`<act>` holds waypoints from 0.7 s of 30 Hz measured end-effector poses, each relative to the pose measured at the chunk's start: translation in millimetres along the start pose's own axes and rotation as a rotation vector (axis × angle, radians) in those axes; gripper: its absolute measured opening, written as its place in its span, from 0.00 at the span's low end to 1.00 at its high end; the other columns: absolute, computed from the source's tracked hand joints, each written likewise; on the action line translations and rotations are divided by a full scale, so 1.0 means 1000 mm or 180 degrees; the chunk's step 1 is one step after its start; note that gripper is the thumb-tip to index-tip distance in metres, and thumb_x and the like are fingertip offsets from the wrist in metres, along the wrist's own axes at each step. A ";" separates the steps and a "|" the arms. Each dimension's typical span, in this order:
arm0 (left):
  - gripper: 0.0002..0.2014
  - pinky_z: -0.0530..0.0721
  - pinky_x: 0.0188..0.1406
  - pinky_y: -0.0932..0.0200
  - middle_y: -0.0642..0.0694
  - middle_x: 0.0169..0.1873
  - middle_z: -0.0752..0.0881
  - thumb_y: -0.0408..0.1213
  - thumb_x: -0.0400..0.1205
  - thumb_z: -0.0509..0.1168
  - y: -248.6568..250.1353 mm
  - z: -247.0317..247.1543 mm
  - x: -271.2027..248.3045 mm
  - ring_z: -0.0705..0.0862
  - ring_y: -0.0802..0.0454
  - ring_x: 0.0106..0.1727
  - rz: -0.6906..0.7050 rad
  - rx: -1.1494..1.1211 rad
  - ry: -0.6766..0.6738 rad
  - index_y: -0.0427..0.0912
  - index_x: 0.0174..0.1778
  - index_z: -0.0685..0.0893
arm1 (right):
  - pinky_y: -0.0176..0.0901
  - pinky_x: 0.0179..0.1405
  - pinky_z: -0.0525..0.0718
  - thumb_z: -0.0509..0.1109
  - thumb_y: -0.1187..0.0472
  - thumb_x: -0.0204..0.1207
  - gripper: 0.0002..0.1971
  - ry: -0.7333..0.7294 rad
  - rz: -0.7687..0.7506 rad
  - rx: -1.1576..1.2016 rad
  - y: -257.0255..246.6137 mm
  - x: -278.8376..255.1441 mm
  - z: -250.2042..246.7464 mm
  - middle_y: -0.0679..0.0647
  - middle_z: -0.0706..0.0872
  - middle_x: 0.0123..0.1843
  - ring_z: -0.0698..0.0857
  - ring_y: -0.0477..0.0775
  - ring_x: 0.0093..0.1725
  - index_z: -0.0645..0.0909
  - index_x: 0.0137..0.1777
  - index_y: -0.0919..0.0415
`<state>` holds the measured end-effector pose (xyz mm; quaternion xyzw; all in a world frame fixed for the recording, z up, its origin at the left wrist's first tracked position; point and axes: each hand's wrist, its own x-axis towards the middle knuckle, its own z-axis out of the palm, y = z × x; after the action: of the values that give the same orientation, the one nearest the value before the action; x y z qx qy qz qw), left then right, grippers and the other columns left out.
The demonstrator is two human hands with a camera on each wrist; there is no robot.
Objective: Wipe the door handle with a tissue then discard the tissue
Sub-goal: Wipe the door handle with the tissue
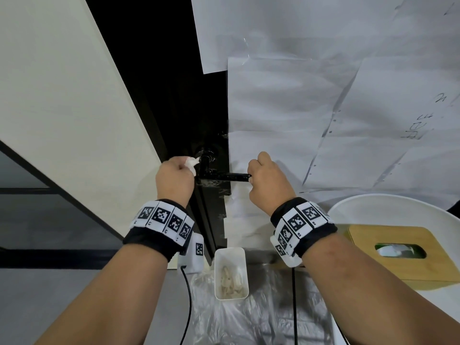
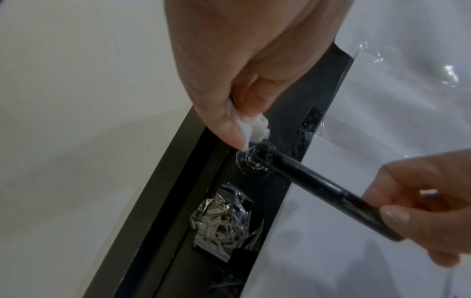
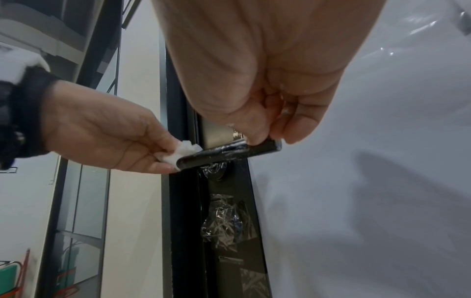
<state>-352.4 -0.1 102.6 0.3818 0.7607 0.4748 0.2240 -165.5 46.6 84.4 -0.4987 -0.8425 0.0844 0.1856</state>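
A black lever door handle (image 1: 227, 176) (image 2: 305, 181) (image 3: 229, 152) sticks out from the dark door edge (image 1: 214, 135). My left hand (image 1: 174, 179) (image 2: 242, 90) (image 3: 107, 137) pinches a crumpled white tissue (image 1: 192, 163) (image 2: 257, 129) (image 3: 182, 152) and holds it against the handle's pivot end. My right hand (image 1: 267, 180) (image 3: 267, 113) (image 2: 420, 203) grips the handle's free tip between thumb and fingers. The tissue touches the round base of the lever.
White paper sheets (image 1: 323, 108) are taped over the door. Below stand a small white bin (image 1: 231, 272) with used tissues, on clear plastic, and a wooden tissue box (image 1: 400, 255) on a round white table (image 1: 388, 207). A pale wall (image 1: 62, 108) is at left.
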 end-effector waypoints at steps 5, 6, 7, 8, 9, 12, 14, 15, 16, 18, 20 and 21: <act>0.14 0.71 0.51 0.71 0.45 0.57 0.86 0.38 0.84 0.62 -0.004 0.011 -0.011 0.84 0.49 0.57 0.0451 0.0750 -0.0168 0.42 0.64 0.84 | 0.46 0.33 0.69 0.63 0.77 0.69 0.08 -0.0023 0.0017 -0.0011 -0.001 0.001 0.000 0.60 0.71 0.50 0.70 0.56 0.36 0.74 0.42 0.64; 0.14 0.71 0.53 0.71 0.44 0.58 0.87 0.37 0.84 0.62 -0.008 0.009 -0.012 0.84 0.49 0.59 0.0518 0.0773 -0.0127 0.42 0.64 0.85 | 0.46 0.33 0.69 0.63 0.77 0.69 0.08 -0.0020 0.0016 -0.0012 -0.001 0.001 0.001 0.60 0.71 0.50 0.70 0.56 0.36 0.73 0.42 0.64; 0.13 0.74 0.55 0.68 0.43 0.56 0.87 0.37 0.84 0.61 -0.011 0.008 -0.012 0.85 0.48 0.58 0.0522 0.0751 -0.0121 0.42 0.62 0.85 | 0.46 0.33 0.69 0.63 0.77 0.69 0.08 -0.0016 0.0021 -0.0013 -0.001 0.001 0.001 0.59 0.71 0.50 0.70 0.56 0.36 0.73 0.42 0.64; 0.12 0.79 0.57 0.63 0.43 0.53 0.89 0.36 0.84 0.61 -0.014 0.006 -0.013 0.86 0.46 0.54 0.0486 0.0686 -0.0133 0.42 0.61 0.86 | 0.45 0.33 0.69 0.64 0.77 0.69 0.08 -0.0009 0.0029 -0.0014 -0.001 0.000 0.000 0.59 0.71 0.50 0.69 0.56 0.36 0.73 0.42 0.64; 0.12 0.83 0.56 0.57 0.42 0.49 0.90 0.35 0.84 0.61 -0.016 0.003 -0.013 0.88 0.46 0.50 0.0373 0.0602 -0.0177 0.41 0.58 0.87 | 0.45 0.33 0.68 0.64 0.77 0.69 0.08 -0.0009 0.0044 -0.0019 -0.001 0.000 0.000 0.59 0.71 0.50 0.69 0.56 0.36 0.73 0.42 0.64; 0.11 0.86 0.47 0.56 0.45 0.41 0.88 0.32 0.84 0.59 -0.023 -0.001 -0.010 0.90 0.48 0.40 -0.0118 0.0162 -0.0208 0.39 0.56 0.85 | 0.45 0.33 0.67 0.64 0.76 0.69 0.08 -0.0024 0.0075 -0.0057 -0.003 0.000 -0.001 0.58 0.71 0.50 0.69 0.56 0.37 0.73 0.43 0.64; 0.12 0.87 0.49 0.54 0.47 0.39 0.87 0.31 0.84 0.58 -0.024 0.000 -0.006 0.90 0.48 0.40 -0.0399 -0.0163 -0.0188 0.37 0.59 0.85 | 0.46 0.34 0.67 0.64 0.76 0.69 0.08 -0.0032 0.0081 -0.0069 -0.003 0.000 -0.002 0.59 0.71 0.51 0.69 0.56 0.38 0.73 0.43 0.64; 0.12 0.87 0.53 0.51 0.49 0.39 0.87 0.30 0.84 0.59 -0.022 0.003 -0.005 0.90 0.48 0.42 -0.0493 -0.0361 -0.0196 0.36 0.59 0.85 | 0.45 0.34 0.67 0.64 0.76 0.69 0.08 -0.0038 0.0076 -0.0070 -0.004 0.000 -0.002 0.59 0.71 0.51 0.69 0.56 0.38 0.73 0.43 0.64; 0.12 0.87 0.56 0.49 0.49 0.40 0.86 0.28 0.84 0.59 -0.020 0.007 -0.004 0.89 0.48 0.44 -0.0576 -0.0581 -0.0227 0.35 0.60 0.84 | 0.45 0.34 0.67 0.64 0.76 0.69 0.08 -0.0040 0.0072 -0.0065 -0.004 0.000 -0.002 0.59 0.71 0.51 0.69 0.56 0.38 0.73 0.44 0.64; 0.13 0.86 0.58 0.51 0.44 0.47 0.86 0.23 0.83 0.59 -0.012 0.014 -0.007 0.88 0.50 0.47 -0.0796 -0.1005 -0.0325 0.31 0.61 0.82 | 0.45 0.34 0.67 0.64 0.76 0.70 0.08 -0.0027 0.0067 -0.0056 -0.004 0.000 -0.002 0.59 0.71 0.51 0.69 0.56 0.37 0.73 0.43 0.64; 0.12 0.88 0.53 0.56 0.38 0.53 0.85 0.20 0.81 0.59 -0.008 0.018 -0.010 0.88 0.46 0.50 -0.1059 -0.1324 -0.0332 0.30 0.58 0.82 | 0.45 0.33 0.67 0.64 0.76 0.70 0.08 0.0006 0.0067 -0.0055 -0.003 -0.001 -0.001 0.59 0.71 0.51 0.69 0.56 0.37 0.73 0.43 0.64; 0.10 0.88 0.50 0.58 0.37 0.52 0.84 0.19 0.81 0.59 -0.006 0.016 -0.012 0.88 0.44 0.51 -0.1197 -0.1470 -0.0325 0.30 0.53 0.82 | 0.45 0.33 0.67 0.64 0.76 0.69 0.08 0.0015 0.0069 -0.0051 -0.003 -0.001 0.000 0.59 0.71 0.51 0.69 0.56 0.37 0.72 0.42 0.64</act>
<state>-336.0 -2.5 89.9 0.1965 0.6777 0.5656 0.4269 -167.2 44.4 85.5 -0.5094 -0.8373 0.0785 0.1826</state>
